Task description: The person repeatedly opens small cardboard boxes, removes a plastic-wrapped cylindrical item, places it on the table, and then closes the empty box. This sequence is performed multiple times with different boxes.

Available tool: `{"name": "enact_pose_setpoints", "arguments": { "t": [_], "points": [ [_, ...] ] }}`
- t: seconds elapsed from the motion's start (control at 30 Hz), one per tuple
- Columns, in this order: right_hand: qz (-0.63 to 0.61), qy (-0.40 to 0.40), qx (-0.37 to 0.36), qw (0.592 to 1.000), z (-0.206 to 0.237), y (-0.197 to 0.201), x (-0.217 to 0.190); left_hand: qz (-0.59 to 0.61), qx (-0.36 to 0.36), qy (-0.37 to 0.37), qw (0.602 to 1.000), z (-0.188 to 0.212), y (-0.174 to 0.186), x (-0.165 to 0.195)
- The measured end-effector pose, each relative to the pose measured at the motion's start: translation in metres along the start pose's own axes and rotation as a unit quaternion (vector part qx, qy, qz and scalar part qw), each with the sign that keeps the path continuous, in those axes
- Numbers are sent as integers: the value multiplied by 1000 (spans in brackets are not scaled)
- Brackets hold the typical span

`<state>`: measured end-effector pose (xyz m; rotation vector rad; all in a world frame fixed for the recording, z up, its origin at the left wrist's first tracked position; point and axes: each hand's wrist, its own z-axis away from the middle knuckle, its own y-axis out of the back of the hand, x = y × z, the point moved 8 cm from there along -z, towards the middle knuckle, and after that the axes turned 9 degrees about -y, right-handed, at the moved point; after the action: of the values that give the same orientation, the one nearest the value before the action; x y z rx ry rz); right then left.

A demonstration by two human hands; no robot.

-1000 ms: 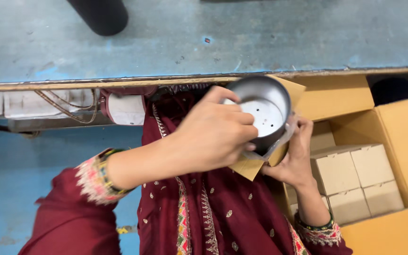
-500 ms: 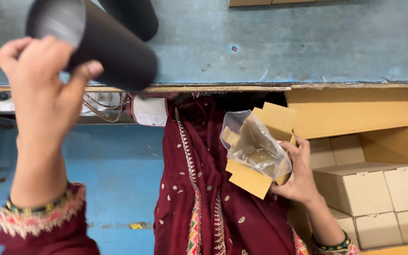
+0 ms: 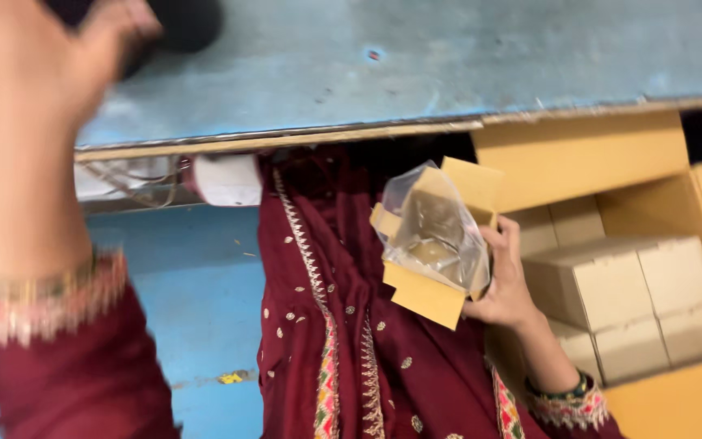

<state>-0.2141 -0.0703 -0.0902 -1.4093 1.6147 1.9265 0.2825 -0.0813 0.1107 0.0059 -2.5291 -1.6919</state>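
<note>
Two hands now work apart: the left hand [image 3: 38, 61] has carried the black cylinder [image 3: 180, 20] up onto the blue table [image 3: 448, 57], fingers around it; the right hand [image 3: 504, 284] still grips the small open carton [image 3: 424, 297] with its clear bag [image 3: 432, 228], now emptied.

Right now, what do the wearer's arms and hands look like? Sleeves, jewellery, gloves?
Both hands are bare, no gloves. The left hand and right hand come out of dark maroon sleeves with embroidered cuffs in pink, green and gold. Bangles sit at each wrist. Left side is motion-blurred, so finer detail there is unclear.

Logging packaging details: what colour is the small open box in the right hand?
Tan-yellow cardboard box, a clear plastic bag sticking out; head view.
</note>
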Motion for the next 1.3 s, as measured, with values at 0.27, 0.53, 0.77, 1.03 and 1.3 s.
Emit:
{"name": "enact_pose_setpoints", "arguments": {
  "t": [0.27,0.53,0.77,1.03,1.3],
  "points": [
    [22,16,-93,995,-7,-11,-7,461,-301,-194,812,85,-105,252],
    [29,22,-56,998,17,-11,-13,604,-297,-237,701,118,-138,327],
    [56,20,-65,996,10,-2,-16,382,-359,-298,798,139,-193,335],
    [9,179,-38,983,7,11,-73,257,-378,-475,752,157,-223,394],
    [53,154,21,986,5,21,-65,463,-339,-263,775,123,-113,281]
  ]
}}
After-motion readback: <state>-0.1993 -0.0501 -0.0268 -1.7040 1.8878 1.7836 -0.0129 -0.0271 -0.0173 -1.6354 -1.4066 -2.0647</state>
